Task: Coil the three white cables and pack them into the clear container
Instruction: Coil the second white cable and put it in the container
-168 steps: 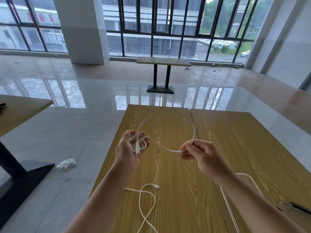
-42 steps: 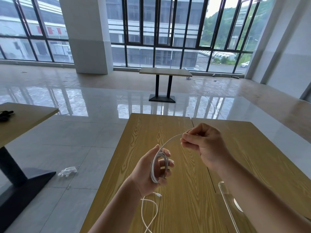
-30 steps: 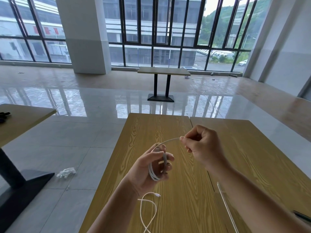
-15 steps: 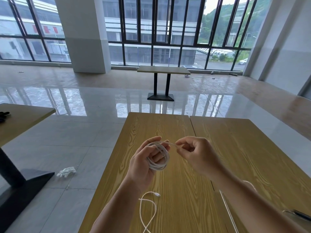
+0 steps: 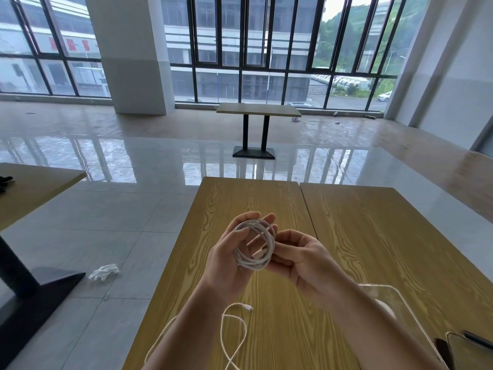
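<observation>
A coiled white cable hangs in the air above the wooden table. My left hand holds the coil with its fingers through the loops and its thumb on top. My right hand pinches the coil's right side. A second white cable lies loose on the table below my left forearm. The clear container stands at the lower right, partly hidden by my right forearm. I cannot tell whether it holds a cable.
A second wooden table butts against the right side. A dark phone-like object lies at the bottom right. Another table stands at the left, one more far ahead. White scraps lie on the tiled floor.
The free tail that my right hand pulled taut has been wound in. My right hand has come in to the coil. Both hands sit lower over the table.
</observation>
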{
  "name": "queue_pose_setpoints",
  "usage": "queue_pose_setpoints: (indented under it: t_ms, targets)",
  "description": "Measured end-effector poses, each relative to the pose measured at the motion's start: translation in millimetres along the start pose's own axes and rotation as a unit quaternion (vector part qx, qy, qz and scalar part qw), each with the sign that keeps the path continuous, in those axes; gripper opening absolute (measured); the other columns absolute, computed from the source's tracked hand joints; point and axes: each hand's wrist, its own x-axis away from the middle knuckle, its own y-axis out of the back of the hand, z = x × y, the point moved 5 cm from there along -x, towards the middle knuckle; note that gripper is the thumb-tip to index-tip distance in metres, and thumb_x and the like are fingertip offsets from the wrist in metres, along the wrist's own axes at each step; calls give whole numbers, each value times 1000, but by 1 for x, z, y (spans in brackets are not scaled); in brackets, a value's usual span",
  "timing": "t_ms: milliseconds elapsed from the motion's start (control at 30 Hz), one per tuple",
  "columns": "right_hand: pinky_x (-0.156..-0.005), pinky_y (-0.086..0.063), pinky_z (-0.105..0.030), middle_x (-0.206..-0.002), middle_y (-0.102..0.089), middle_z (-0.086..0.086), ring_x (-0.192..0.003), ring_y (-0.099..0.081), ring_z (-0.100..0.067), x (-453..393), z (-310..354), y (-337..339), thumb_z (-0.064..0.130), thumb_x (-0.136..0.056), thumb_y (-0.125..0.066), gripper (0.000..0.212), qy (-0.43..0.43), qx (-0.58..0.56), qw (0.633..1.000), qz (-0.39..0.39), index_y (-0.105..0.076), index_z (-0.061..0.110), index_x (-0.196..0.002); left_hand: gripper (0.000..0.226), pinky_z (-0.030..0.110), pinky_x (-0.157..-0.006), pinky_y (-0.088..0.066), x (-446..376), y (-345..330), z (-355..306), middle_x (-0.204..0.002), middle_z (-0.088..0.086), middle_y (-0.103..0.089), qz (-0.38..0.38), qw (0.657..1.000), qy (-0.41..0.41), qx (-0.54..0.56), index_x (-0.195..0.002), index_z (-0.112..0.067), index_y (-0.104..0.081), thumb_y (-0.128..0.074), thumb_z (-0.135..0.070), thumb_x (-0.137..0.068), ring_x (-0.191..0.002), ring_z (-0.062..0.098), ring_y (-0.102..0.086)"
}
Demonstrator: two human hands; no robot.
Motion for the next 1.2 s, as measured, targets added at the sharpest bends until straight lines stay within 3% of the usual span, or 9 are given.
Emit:
queue_pose_setpoints:
  t_ms: [200, 333, 467, 600, 767, 900, 1033, 1133, 1200]
  targets:
    - [-66, -63, -38, -97, -73, -25, -83, -76, -33, 3, -8, -7, -4, -78, -70, 35, -11, -140, 990, 21, -61, -2, -112, 32, 41, -92, -54, 1, -3, -2, -134, 21, -61, 19, 1000, -3, 1, -107, -15, -70, -52, -9, -81, -122, 37, -59]
    - [-66, -61, -40, -83, -72, -18, -64, -70, -25, 3, -13, -10, 1, -78, -71, 29, -40, -122, 991, 24, -61, 5, -105, 30, 38, -89, -56, 2, -1, -2, -129, 21, -64, -11, 999, -11, -28, -107, -14, -69, -54, -6, -82, -121, 37, -61]
    - [-68, -61, -45, -92, -76, -17, -79, -76, -29, 3, -21, -9, 3, -86, -64, 14, -70, -101, 992, -4, -65, 10, -98, 30, 38, -84, -58, 2, 4, -1, -124, 21, -67, -50, 997, -26, -56, -110, -11, -65, -46, 0, -91, -116, 36, -64]
    - [-68, -60, -47, -96, -77, -19, -84, -77, -30, 2, -25, -5, 4, -94, -57, 15, -62, -90, 994, -26, -70, 10, -100, 32, 38, -79, -59, 1, 8, -2, -116, 20, -71, -90, 987, -48, -122, -107, -10, -66, -42, 5, -92, -106, 34, -69]
    - [-65, -59, -41, -99, -78, -16, -85, -76, -27, 3, -16, 1, 27, -94, -62, 23, -31, 42, 997, -48, -72, 10, -107, 34, 39, -78, -60, 1, 12, -6, -108, 14, -75, -114, 964, -73, -230, -106, -7, -65, -40, 7, -88, -100, 32, -70]
    - [-61, -59, -34, -94, -77, -14, -75, -74, -22, 3, -9, -1, 19, -71, -86, 44, -24, 187, 980, -68, -64, 13, -109, 41, 33, -75, -59, -2, 11, -4, -104, 9, -76, -116, 941, -97, -303, -101, -10, -68, -36, 12, -88, -96, 26, -72]
    - [-69, -64, -38, -96, -72, -13, -70, -75, -19, 1, -2, 1, 11, -77, -74, 31, -43, 314, 944, -90, -64, 21, -105, 44, 40, -83, -60, -5, 13, 0, -100, -1, -74, -116, 902, -129, -395, -95, -23, -69, -37, 6, -89, -94, 24, -72]
    - [-63, -64, -32, -105, -64, -6, -62, -74, -14, 0, 1, 1, 16, -85, -66, 31, -54, 441, 889, -113, -60, 29, -112, 37, 39, -79, -61, -3, 14, 5, -96, -6, -71, -114, 869, -152, -457, -97, -28, -67, -40, -6, -85, -89, 21, -71]
    - [-59, -63, -30, -102, -66, -9, -59, -73, -14, 0, 0, -1, 15, -88, -65, 37, -47, 458, 881, -107, -57, 29, -121, 36, 36, -78, -61, -2, 16, 7, -95, -7, -71, -118, 863, -160, -464, -98, -28, -66, -39, -8, -84, -89, 19, -71]
